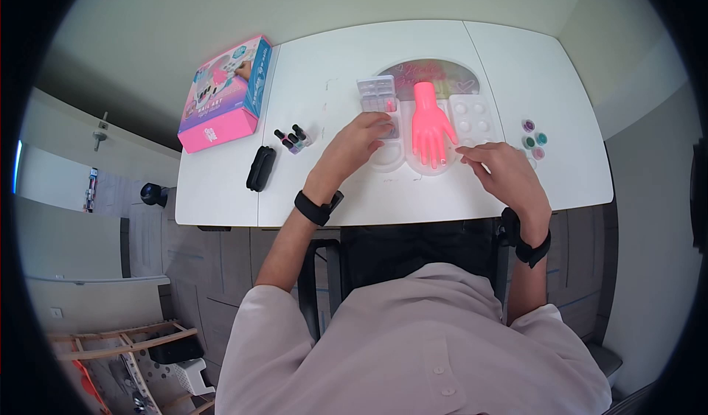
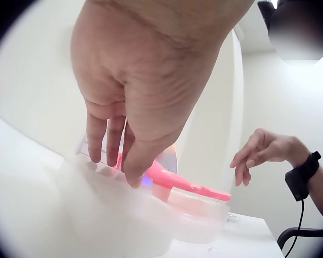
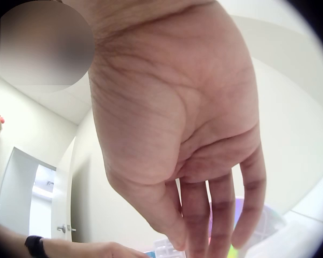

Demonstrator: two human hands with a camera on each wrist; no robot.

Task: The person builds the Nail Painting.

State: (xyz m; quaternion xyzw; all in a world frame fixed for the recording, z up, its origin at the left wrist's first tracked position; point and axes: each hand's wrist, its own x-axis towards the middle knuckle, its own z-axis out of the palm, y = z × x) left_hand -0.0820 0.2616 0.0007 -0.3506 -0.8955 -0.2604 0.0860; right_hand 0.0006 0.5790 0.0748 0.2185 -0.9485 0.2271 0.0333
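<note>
A pink model hand (image 1: 430,127) lies fingers toward the person on a white plastic tray stand (image 1: 413,166). Over the stand's left side hovers my left hand (image 1: 361,138), its fingers reaching down at a small compartment (image 1: 393,129); in the left wrist view its fingers (image 2: 97,134) extend downward, with nothing visible between them. Just behind it stands a clear divided case (image 1: 376,87) with a small pink piece inside. My right hand (image 1: 509,175) hangs with relaxed fingers right of the model hand's fingertips, holding nothing in the right wrist view.
A nail art box (image 1: 225,94) stands at the table's back left. Several small polish bottles (image 1: 293,139) and a black case (image 1: 261,169) sit nearer. Several glitter pots (image 1: 529,142) lie at right. A palette with round wells (image 1: 472,116) and a curved backboard (image 1: 442,72) flank the model hand.
</note>
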